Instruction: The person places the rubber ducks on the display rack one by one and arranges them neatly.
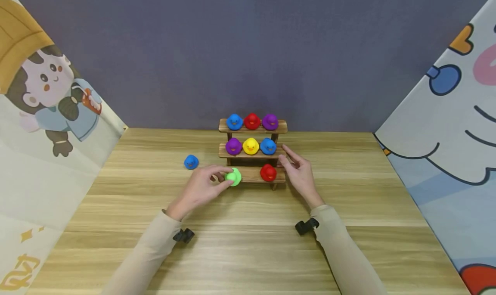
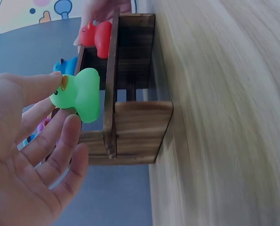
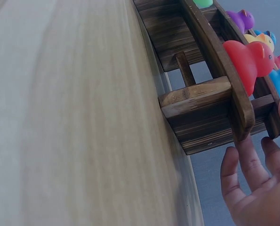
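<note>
My left hand (image 1: 200, 186) pinches a light-green rubber duck (image 1: 234, 177) between thumb and fingers at the left end of the lowest step of a three-step wooden display rack (image 1: 252, 174). In the left wrist view the green duck (image 2: 85, 96) sits between the fingertips, beside the step's edge. At the rack's right end, my right hand (image 1: 303, 178) touches the middle step with thumb and forefinger, its fingers mostly straight. A red duck (image 1: 268, 172) stands on the lowest step, near the right end. In the right wrist view, fingers (image 3: 252, 169) lie against the rack's end.
On the middle step are purple (image 1: 234, 146), yellow (image 1: 250, 146) and blue (image 1: 268, 146) ducks. The top step bears blue (image 1: 234, 122), red (image 1: 252, 121) and purple (image 1: 270, 122) ones. Another blue duck (image 1: 191, 162) lies on the wooden table left of the rack. A grey wall (image 1: 248, 49) rises behind.
</note>
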A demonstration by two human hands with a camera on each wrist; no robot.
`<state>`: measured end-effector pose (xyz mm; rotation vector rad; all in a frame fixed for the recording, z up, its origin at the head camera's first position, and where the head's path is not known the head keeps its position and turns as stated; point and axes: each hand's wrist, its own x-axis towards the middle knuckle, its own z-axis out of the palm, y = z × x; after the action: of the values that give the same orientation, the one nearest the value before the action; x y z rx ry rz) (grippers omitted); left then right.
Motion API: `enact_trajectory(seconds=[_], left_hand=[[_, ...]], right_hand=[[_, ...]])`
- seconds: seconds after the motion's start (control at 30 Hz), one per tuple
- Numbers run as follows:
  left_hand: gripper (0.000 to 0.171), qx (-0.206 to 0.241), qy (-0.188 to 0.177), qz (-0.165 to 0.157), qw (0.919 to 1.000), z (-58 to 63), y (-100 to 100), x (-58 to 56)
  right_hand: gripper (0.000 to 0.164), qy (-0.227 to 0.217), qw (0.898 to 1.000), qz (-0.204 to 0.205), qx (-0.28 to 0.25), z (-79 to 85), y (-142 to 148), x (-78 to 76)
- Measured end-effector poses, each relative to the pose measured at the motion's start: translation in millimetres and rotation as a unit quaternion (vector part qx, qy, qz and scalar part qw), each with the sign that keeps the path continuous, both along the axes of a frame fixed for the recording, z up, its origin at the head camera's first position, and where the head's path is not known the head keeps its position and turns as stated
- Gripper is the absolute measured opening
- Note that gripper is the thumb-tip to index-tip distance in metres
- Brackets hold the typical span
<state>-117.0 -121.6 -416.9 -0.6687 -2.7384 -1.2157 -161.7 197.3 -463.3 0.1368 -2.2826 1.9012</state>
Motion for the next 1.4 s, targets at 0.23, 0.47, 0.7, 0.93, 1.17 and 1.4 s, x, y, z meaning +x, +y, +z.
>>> enact_trajectory(seconds=[0.23,0.47,0.7,0.93,1.17,1.4], left_hand=[[0.033,0.017,-0.019,-0.008,0.9996,-3.4,12.3,-5.1],[0.031,0.030,-0.015,-0.011,0.9994,-3.3,23.6,-8.8],[0.031,0.023,-0.009,-0.012,0.9996,-5.6,31.4,-13.6],[0.031,0.025,0.000,-0.011,0.9996,-8.2,38.5,-16.1],[0.031,0.021,0.006,-0.008,0.9997,-7.1,43.6,-17.6],[0.031,0.023,-0.013,-0.001,0.9996,-8.7,45.4,-19.0]], right_hand=[[0.048,0.004,1.000,-0.001,0.001,-0.2,0.3,-0.4],[0.048,0.009,1.000,-0.001,0.001,-0.2,0.3,0.2],[0.048,0.011,1.000,0.000,-0.004,-1.0,0.0,-0.1],[0.048,0.010,1.000,0.002,-0.011,-0.4,-0.5,0.8],[0.047,0.007,1.000,0.003,-0.013,-0.9,0.7,-0.5],[0.048,0.000,1.000,0.005,-0.003,-0.6,0.9,0.2]])
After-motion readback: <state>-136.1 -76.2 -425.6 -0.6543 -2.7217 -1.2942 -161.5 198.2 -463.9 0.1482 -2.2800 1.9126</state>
